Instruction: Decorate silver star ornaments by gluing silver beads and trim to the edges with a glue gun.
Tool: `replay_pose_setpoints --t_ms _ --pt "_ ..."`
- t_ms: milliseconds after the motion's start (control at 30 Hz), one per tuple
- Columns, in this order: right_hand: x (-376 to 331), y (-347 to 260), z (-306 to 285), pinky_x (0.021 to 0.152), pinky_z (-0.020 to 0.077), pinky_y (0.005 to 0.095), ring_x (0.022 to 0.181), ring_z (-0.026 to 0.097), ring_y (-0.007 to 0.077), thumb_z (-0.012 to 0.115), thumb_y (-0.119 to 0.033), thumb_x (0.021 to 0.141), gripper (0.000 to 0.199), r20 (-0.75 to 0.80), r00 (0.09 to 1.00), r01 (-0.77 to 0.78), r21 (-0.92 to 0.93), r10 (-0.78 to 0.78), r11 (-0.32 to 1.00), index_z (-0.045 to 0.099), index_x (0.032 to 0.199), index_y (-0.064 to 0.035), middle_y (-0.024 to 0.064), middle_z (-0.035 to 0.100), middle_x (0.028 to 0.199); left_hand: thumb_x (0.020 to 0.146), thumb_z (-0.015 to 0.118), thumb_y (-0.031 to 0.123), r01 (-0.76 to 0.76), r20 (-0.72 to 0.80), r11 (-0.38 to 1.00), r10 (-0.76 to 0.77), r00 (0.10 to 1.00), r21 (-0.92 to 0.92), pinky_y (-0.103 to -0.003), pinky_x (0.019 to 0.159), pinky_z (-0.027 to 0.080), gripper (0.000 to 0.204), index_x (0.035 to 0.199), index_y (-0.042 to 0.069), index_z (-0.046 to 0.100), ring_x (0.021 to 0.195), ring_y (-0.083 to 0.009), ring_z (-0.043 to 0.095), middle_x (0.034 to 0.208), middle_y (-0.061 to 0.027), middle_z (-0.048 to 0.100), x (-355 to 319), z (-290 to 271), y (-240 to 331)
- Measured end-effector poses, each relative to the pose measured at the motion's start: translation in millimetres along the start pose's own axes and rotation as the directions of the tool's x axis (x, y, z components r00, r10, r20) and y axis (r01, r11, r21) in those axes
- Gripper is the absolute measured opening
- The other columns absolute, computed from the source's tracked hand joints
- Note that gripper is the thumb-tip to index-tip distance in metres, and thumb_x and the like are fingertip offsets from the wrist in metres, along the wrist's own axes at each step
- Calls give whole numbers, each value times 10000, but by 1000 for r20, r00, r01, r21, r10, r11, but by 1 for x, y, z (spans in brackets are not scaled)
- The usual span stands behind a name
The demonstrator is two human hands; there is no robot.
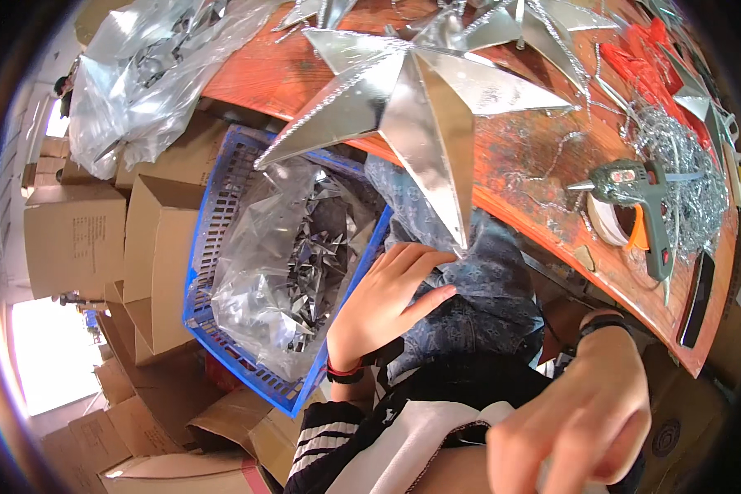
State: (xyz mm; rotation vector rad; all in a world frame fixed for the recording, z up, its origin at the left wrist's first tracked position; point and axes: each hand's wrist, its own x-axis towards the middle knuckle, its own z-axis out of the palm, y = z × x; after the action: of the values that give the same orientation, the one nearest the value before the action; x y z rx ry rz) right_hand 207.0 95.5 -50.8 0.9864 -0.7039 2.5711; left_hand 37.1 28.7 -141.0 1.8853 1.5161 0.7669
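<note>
A large silver star [424, 107] with raised folds and glittery trim lies over the front edge of the reddish wooden table [535, 198]. One of its points hangs down past the edge. My left hand [387, 300] is beside that point, fingers stretched out and thumb apart, with the fingertips close to the star's tip; whether they touch it I cannot tell. Nothing shows in its palm. Nearer to me, low on the right, my right hand [580, 412] is raised with curled fingers. What it pinches, if anything, is hidden.
A glue gun [654, 202] rests by a heap of silver tinsel [675, 148], above a black phone [697, 300]. Red plastic [646, 62] and more silver stars [523, 25] lie farther back. A blue basket [243, 370] of bagged silver pieces stands left, with cardboard boxes [74, 243] beyond.
</note>
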Motion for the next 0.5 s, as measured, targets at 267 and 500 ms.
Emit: replay_pose_setpoints --t_ms 267,500 --pt "-25 -26 -16 621 432 299 726 468 207 495 -4 775 117 -528 800 -66 -550 -286 833 395 822 -44 108 463 801 824 582 117 242 -231 968 -249 940 -60 -305 686 445 128 923 36 588 745 -241 572 837 -112 581 -7 -11 -7" --pt "-32 -25 -29 585 423 255 690 427 146 540 -28 747 201 -699 624 20 -434 -350 901 354 781 -94 33 412 723 902 400 73 -1 -679 938 -250 690 -346 -246 716 422 186 909 -50 538 767 -139 544 850 -95 562 -4 -20 15"
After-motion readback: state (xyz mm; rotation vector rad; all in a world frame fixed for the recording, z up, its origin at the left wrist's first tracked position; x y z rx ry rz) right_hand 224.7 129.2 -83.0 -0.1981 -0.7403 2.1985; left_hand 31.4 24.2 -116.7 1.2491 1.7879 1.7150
